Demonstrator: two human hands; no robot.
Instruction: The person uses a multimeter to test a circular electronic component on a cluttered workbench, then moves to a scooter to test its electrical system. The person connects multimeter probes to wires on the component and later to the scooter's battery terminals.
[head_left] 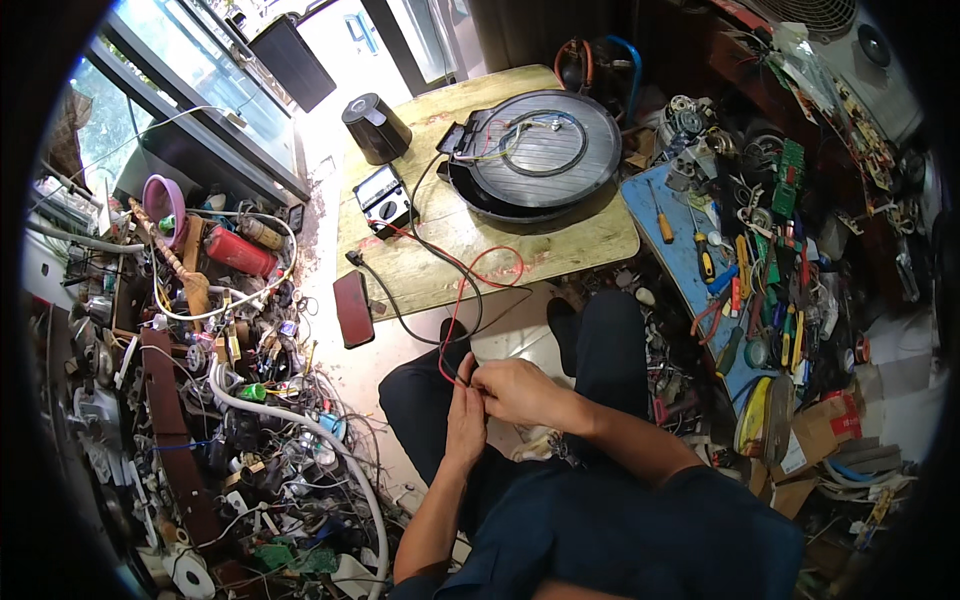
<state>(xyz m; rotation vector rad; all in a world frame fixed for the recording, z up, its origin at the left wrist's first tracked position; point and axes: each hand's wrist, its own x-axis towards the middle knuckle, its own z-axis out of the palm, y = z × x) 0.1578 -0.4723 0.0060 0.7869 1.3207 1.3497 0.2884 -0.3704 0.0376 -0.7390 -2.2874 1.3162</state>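
Observation:
Above my lap, my left hand (464, 428) and my right hand (520, 391) meet, fingers pinched together. A red test lead (446, 350) runs into my left hand's fingers, beside a dark piece like a probe handle. What my right fingertips pinch is hidden. The lead loops back over the table to an analog multimeter (385, 200) with a white dial face. Behind it lies a round black electric griddle (535, 150), a ring and loose wires exposed on its upper side. A black power cord (385, 300) with a plug (354, 258) hangs over the table's front edge.
The wooden table (470, 225) also carries a black jug-like container (376, 128) and a dark red phone-like case (353, 309) at its edge. Screwdrivers and pliers crowd a blue board (650, 200) at right. Heaped cables and parts (290, 440) cover the left floor, near a red cylinder (240, 251).

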